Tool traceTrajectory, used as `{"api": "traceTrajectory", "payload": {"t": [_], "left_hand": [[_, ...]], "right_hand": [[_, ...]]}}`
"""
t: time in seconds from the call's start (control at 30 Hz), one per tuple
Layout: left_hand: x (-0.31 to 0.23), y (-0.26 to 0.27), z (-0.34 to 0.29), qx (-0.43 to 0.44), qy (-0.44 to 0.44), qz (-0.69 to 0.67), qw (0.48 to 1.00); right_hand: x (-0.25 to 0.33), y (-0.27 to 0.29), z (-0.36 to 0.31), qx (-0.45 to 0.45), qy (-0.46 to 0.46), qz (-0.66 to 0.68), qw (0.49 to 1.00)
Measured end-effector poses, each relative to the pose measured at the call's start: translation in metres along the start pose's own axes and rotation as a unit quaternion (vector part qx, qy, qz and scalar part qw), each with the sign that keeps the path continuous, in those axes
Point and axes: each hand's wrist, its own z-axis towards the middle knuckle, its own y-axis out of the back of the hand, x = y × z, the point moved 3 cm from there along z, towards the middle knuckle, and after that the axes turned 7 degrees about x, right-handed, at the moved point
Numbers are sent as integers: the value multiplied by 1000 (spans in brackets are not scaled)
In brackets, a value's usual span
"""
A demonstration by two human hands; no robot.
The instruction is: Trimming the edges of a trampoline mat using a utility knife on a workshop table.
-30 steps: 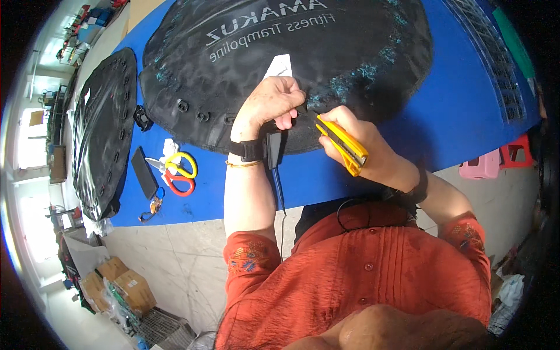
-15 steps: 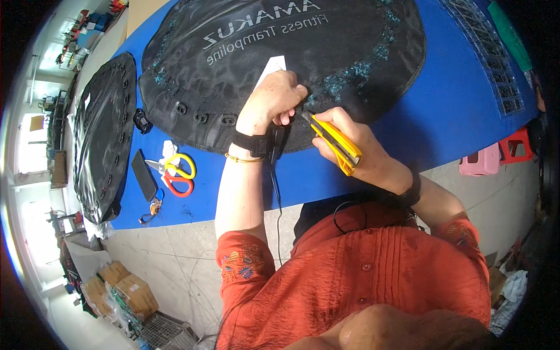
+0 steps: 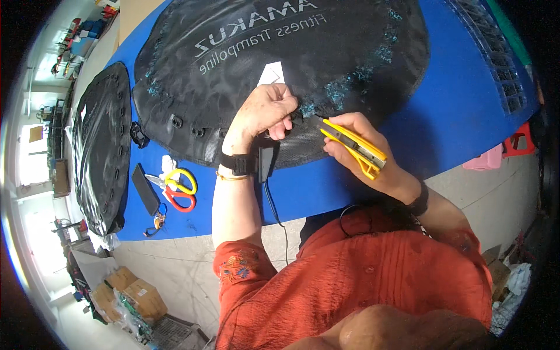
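Head view | right hand [image 3: 391,173] wrapped round yellow cutter [image 3: 356,142] | left hand [image 3: 265,111] pinched together, contents hidden, over black mat [image 3: 332,64]

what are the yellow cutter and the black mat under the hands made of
The yellow cutter: probably hard plastic, smooth, from its bright, even colour. The black mat: likely woven synthetic fabric, dull sheen, from its fine texture and soft ripples.

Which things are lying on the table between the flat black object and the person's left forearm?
Scissors with one yellow and one red handle, and a crumpled white piece beside them, as the head view shows.
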Motion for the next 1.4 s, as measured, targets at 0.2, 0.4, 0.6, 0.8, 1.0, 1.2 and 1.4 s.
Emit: {"api": "traceTrajectory", "payload": {"t": [0.2,0.4,0.6,0.8,1.0,1.2,1.4], "left_hand": [[-1,-1,-1,-6,2,-31,999],[8,2,2,27,-2,-66,997],[5,5,-2,57,4,-98,994],[7,6,-2,67,-2,-96,993],[9,6,-2,71,-13,-100,992],[13,7,-2,77,-23,-97,992],[12,7,-2,73,-26,-94,993]], "right_hand": [[-5,-2,12,-26,-37,38,998],[-9,2,15,-35,-88,83,992],[-11,4,22,-41,-46,8,998],[-9,7,33,-35,-5,-11,999],[-6,6,35,-7,-8,-2,1000],[-9,3,34,-4,-18,19,1000],[-6,7,35,11,-25,24,999]]}}
